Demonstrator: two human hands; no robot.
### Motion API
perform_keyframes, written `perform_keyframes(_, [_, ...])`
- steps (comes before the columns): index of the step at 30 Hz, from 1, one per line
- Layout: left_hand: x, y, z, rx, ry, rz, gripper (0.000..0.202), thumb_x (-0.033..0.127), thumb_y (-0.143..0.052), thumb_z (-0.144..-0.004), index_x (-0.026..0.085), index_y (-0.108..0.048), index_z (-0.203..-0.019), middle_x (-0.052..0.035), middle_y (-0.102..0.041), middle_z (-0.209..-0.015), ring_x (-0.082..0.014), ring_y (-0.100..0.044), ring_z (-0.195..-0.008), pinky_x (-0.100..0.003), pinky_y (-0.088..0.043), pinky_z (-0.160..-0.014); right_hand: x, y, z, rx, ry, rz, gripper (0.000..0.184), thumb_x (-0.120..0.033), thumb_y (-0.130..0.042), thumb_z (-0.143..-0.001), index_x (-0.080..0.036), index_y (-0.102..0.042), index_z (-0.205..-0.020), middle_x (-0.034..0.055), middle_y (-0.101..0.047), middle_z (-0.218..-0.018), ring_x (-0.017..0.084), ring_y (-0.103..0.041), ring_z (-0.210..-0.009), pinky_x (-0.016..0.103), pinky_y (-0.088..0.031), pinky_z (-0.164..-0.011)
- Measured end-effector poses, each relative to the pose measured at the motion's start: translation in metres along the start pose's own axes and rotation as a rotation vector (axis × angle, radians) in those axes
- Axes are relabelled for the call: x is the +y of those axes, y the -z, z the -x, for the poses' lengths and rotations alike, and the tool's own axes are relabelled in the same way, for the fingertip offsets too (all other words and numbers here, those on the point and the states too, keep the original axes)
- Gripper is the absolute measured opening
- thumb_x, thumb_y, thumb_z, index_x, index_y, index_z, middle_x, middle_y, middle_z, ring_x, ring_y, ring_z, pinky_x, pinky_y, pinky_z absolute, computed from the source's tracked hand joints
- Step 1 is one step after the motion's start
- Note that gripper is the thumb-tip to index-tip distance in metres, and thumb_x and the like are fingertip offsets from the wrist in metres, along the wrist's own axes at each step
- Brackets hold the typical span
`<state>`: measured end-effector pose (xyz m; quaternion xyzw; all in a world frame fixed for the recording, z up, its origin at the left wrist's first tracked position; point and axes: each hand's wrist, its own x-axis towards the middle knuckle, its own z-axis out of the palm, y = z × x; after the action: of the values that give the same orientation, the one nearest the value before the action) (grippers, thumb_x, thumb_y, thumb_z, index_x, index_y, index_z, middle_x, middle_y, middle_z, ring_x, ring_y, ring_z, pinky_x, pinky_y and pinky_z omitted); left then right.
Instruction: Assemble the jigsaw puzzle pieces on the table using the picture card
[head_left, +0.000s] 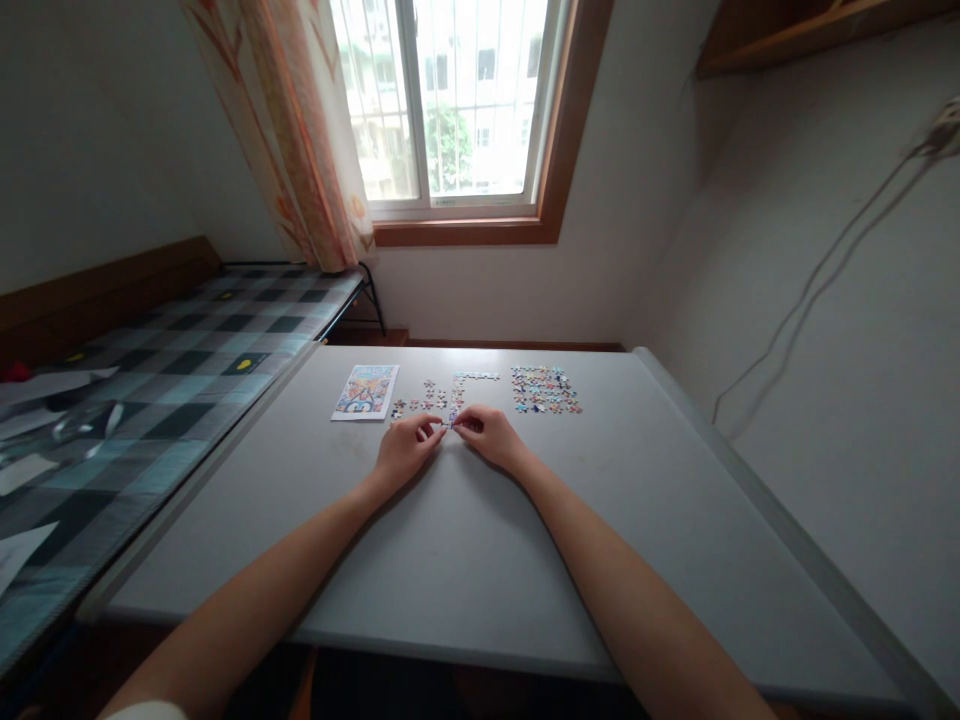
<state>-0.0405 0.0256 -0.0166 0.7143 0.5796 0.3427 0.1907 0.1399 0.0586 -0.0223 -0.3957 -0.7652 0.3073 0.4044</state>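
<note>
My left hand (409,445) and my right hand (489,437) meet fingertip to fingertip low over the table. Each is closed in a pinch at small jigsaw puzzle pieces (451,424) between them; fingers partly cover these pieces. Just beyond, joined puzzle pieces (478,377) form a corner, one row running right and one column coming down toward my fingers. Loose puzzle pieces (428,392) lie scattered left of that column. A larger spread of loose pieces (546,390) sits to the right of my right hand.
A printed picture sheet (365,392) lies at the left on the grey table (465,560). A bed with a checked cover (247,320) stands along the left, with papers and clear plastic (82,425) on it. Beyond the table are a curtain (292,130) and window (480,100).
</note>
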Motion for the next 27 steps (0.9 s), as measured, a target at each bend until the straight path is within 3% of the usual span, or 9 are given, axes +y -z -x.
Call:
perform_keyframes(11, [-0.0012, -0.0003, 0.0003, 0.02, 0.008, -0.01, 0.028, 0.038, -0.055, -0.08, 0.019, -0.071, -0.095, -0.0006, -0.065, -0.067, -0.0113, -0.055, -0.056, -0.022, -0.041, -0.058, 0.0024, -0.0006, -0.0004, 0.053, 0.017, 0.01, 0.007, -0.018, -0.06, -0.075, -0.015, -0.067, -0.075, 0.0011, -0.062, -0.067, 0.01, -0.052, -0.061, 0.022, -0.041, -0.06])
perform_keyframes(17, [-0.0027, -0.0016, -0.0007, 0.01, 0.021, -0.052, 0.029, 0.038, -0.053, -0.081, 0.019, -0.072, -0.092, -0.0011, -0.066, -0.065, -0.011, -0.053, -0.055, -0.022, -0.039, -0.056, 0.0039, 0.0026, -0.001, 0.124, -0.004, 0.14, 0.008, -0.014, -0.059, -0.075, -0.016, -0.066, -0.075, 0.0013, -0.061, -0.07, 0.011, -0.053, -0.064, 0.023, -0.042, -0.064])
perform_keyframes(27, [0.0038, -0.0002, 0.0035, -0.053, -0.007, -0.234, 0.027, 0.038, -0.052, -0.082, 0.025, -0.073, -0.092, -0.001, -0.065, -0.062, -0.0123, -0.054, -0.056, -0.022, -0.033, -0.054, 0.0062, 0.0023, 0.0, 0.06, -0.017, 0.241, 0.01, -0.016, -0.059, -0.076, -0.019, -0.068, -0.076, 0.0027, -0.062, -0.076, 0.012, -0.054, -0.067, 0.024, -0.042, -0.066])
